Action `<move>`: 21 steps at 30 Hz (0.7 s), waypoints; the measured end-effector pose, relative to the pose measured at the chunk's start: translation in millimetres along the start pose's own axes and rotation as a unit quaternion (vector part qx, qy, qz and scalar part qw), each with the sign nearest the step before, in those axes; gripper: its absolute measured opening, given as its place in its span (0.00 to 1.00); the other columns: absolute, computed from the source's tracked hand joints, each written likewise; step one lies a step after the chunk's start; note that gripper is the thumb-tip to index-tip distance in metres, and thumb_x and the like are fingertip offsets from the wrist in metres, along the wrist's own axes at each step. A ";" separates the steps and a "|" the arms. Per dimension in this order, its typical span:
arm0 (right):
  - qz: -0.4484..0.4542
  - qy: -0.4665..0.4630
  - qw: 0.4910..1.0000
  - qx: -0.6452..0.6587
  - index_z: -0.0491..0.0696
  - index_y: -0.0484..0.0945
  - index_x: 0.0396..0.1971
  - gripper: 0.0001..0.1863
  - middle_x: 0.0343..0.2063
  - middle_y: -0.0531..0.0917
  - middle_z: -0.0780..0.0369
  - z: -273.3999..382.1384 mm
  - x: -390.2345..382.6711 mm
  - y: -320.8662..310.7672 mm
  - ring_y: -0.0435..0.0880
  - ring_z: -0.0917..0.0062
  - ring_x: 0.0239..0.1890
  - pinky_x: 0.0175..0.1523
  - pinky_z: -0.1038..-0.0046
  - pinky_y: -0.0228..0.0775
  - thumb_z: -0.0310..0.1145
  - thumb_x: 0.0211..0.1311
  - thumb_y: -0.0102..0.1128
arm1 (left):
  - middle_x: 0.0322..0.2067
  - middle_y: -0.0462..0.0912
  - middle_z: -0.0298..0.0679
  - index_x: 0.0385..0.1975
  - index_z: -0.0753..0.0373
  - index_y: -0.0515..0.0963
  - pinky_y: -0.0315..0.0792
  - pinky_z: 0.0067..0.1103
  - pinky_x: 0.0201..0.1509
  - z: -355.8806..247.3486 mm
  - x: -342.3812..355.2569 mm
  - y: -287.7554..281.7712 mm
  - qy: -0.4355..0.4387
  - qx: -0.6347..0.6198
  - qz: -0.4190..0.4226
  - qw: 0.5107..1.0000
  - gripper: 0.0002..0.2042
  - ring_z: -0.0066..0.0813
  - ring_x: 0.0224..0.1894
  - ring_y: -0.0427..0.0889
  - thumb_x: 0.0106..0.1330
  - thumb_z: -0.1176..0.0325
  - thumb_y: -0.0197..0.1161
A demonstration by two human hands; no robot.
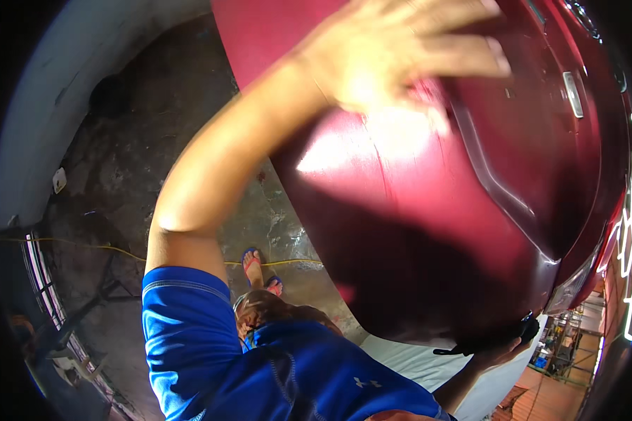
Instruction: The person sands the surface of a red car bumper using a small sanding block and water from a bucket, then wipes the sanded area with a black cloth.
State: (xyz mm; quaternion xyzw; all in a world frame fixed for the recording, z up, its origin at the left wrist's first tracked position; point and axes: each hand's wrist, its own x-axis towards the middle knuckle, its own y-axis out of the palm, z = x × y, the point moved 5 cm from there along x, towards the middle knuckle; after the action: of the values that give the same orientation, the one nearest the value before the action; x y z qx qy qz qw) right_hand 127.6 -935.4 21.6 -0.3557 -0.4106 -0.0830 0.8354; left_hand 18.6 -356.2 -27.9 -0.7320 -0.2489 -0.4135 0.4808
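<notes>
My left hand (400, 63) is over a dark red car body panel (428, 210), fingers spread and a little smeared by motion. It holds nothing that I can see, and I cannot tell whether the palm touches the paint. Strong light falls on the panel around this hand, while a broad shadow covers its lower part. By the panel's lower right edge, my right hand (502, 356) is closed around a black object with a strap (495, 338). The object's kind does not show, as the panel edge and my fingers cover part of it.
A yellow cable (112, 247) runs across the stained dark floor (154, 133). My feet in sandals (253, 263) stand left of the panel. A pale wall (35, 133) curves along the left. Right of the panel are a car lamp (569, 291) and shelving with items (565, 344).
</notes>
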 end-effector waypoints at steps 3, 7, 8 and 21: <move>0.000 0.004 1.000 -0.005 0.39 0.68 0.68 0.40 0.64 0.76 0.50 -2.7 2.3 -1.3 0.78 0.60 0.63 0.67 0.58 0.72 0.62 0.77 0.42 | 0.81 0.36 0.58 0.80 0.54 0.53 0.32 0.67 0.76 139.8 -73.9 -96.5 -0.212 0.352 -0.098 0.906 0.43 0.67 0.82 0.33 0.75 0.30 0.42; -0.019 -0.005 0.999 -0.025 0.39 0.67 0.68 0.37 0.64 0.76 0.48 1.7 11.3 3.0 0.78 0.59 0.63 0.65 0.57 0.74 0.57 0.77 0.42 | 0.80 0.33 0.64 0.82 0.58 0.39 0.27 0.62 0.78 223.0 -162.6 -121.1 -0.488 0.379 -0.134 0.775 0.46 0.69 0.81 0.30 0.76 0.32 0.42; -0.017 -0.003 0.999 -0.037 0.39 0.67 0.69 0.36 0.64 0.76 0.48 9.6 5.7 4.1 0.78 0.59 0.63 0.65 0.56 0.74 0.56 0.77 0.42 | 0.80 0.32 0.64 0.82 0.57 0.36 0.25 0.61 0.78 195.7 -151.9 -112.5 -0.450 0.406 -0.094 0.790 0.47 0.70 0.81 0.29 0.75 0.32 0.42; 0.024 -0.002 1.000 0.002 0.39 0.64 0.70 0.35 0.67 0.73 0.48 2.1 6.6 6.5 0.75 0.58 0.67 0.70 0.55 0.70 0.53 0.79 0.38 | 0.81 0.52 0.30 0.75 0.26 0.63 0.33 0.61 0.82 -151.7 -34.3 78.8 0.131 -0.134 -0.018 0.982 0.42 0.38 0.84 0.40 0.57 0.23 0.56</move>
State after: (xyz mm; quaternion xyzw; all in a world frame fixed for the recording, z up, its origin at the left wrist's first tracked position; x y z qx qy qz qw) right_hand 133.3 -928.3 23.9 -0.3640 -0.4040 -0.0615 0.8370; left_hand 4.8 -525.7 -66.5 -0.7247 -0.1393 -0.5443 0.3990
